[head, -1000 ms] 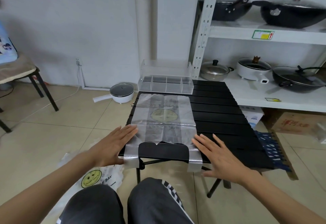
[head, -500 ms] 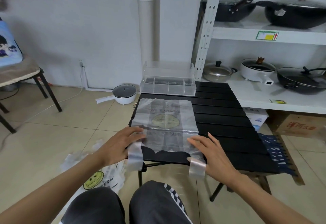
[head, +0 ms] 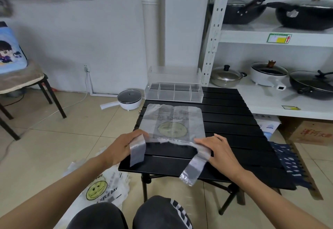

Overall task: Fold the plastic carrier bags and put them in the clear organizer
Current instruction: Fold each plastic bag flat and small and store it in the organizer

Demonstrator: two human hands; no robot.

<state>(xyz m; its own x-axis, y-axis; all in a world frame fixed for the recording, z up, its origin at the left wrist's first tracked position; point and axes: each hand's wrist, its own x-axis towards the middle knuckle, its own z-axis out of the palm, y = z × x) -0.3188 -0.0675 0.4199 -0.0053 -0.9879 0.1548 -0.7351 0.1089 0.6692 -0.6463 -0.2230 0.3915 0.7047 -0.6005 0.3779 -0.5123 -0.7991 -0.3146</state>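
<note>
A translucent carrier bag [head: 173, 120] with a yellow smiley print lies flat on the black slatted table [head: 225, 120]. Its two handle strips are lifted over my hands and trail toward the table's near edge. My left hand [head: 124, 145] grips the bag's near left corner, with the left handle draped over its fingers. My right hand [head: 218, 149] grips the near right corner, and the right handle hangs past the table edge. The clear organizer [head: 173, 91], with several compartments, stands at the table's far edge.
More smiley-print bags [head: 100, 187] lie on the tiled floor beside my left knee. A white electric pot [head: 128, 99] sits on the floor by the table. Shelves with pans [head: 270, 77] stand to the right, and a chair [head: 21, 82] stands at far left.
Both hands went from lying flat beside the bag to gripping its near corners, and they lifted the near edge and handles up and away from me.
</note>
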